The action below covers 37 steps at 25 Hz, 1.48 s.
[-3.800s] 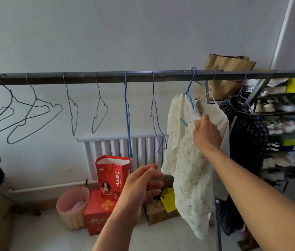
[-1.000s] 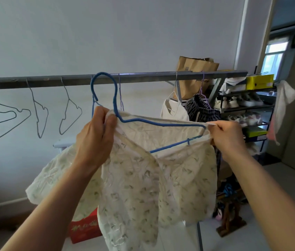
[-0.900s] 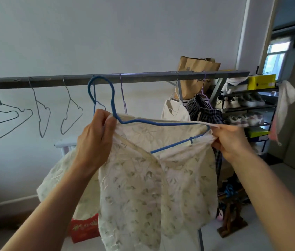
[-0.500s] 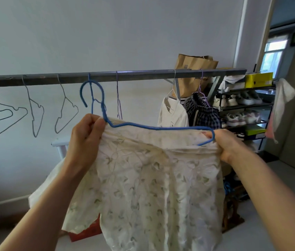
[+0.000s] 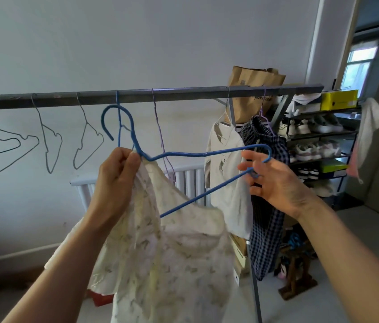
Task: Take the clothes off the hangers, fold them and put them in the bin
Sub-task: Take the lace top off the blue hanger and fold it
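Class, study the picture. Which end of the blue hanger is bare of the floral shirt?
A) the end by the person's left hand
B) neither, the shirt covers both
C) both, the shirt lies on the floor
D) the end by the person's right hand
D: the blue hanger is bare wire at the right hand, while the floral shirt hangs from the end that the left hand grips.

Cream floral blouse (image 5: 172, 252) hangs half off the tilted blue hanger (image 5: 207, 154).
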{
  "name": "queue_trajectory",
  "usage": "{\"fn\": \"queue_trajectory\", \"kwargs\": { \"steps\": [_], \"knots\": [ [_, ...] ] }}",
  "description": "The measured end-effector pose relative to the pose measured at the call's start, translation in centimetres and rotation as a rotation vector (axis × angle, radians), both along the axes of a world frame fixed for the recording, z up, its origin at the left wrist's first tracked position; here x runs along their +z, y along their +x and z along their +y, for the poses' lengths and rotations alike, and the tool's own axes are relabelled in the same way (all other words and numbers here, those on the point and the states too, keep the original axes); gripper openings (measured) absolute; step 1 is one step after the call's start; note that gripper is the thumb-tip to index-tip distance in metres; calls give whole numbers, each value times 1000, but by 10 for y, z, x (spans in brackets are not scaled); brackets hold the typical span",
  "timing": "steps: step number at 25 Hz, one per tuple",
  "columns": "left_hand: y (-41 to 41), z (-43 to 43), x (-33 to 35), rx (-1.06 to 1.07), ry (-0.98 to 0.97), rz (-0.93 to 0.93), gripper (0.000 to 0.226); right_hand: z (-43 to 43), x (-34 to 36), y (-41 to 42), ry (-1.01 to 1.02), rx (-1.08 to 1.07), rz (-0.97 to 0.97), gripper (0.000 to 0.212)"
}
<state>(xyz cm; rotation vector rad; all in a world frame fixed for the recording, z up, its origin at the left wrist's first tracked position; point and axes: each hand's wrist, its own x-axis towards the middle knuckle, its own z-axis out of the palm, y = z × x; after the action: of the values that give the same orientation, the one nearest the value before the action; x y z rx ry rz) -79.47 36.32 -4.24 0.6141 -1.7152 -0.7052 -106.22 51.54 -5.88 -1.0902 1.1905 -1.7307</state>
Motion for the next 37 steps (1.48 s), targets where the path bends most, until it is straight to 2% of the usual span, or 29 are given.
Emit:
{"fn": "queue_trajectory", "kwargs": {
  "steps": [1,3,6,12,16,18,22,23,25,27,30,33,35,37],
  "knots": [
    [0,-1,-3,-7,6,-7,22,-1,2,2,-35,-20,-37,54],
    [2,-3,-7,-24,12,-28,22,-2,6,6,-40,-93,8,42],
    [6,-6,-12,-12,10,-91,22,-3,15,13,-6,-172,63,41],
    [17,-23,-16,274,74,-239,19,15,51,-2,-81,-279,72,44],
    [20,-29,-27,54,418,-15,25,42,75,-34,-91,-420,-32,45],
    [20,-30,-30,-13,509,38,24,43,78,-46,-111,-509,-51,45],
    [21,-29,-27,-8,385,-123,10,44,86,-63,-89,-576,-39,39],
    [23,-31,-26,62,307,-183,7,48,90,-63,-67,-579,-13,37],
    [28,-38,-28,247,123,-358,15,54,98,-64,-53,-630,77,32],
    [31,-39,-27,347,15,-462,19,48,106,-57,-67,-711,164,33],
    [30,-35,-23,439,-16,-479,15,14,108,-32,-104,-824,242,32],
    [38,-34,-15,533,31,-479,15,-29,98,9,-274,-913,357,30],
    [46,-34,-9,520,53,-430,15,-58,89,27,-332,-915,450,36],
    [51,-33,-4,437,75,-329,19,-81,79,35,-293,-931,522,41]
  ]
}}
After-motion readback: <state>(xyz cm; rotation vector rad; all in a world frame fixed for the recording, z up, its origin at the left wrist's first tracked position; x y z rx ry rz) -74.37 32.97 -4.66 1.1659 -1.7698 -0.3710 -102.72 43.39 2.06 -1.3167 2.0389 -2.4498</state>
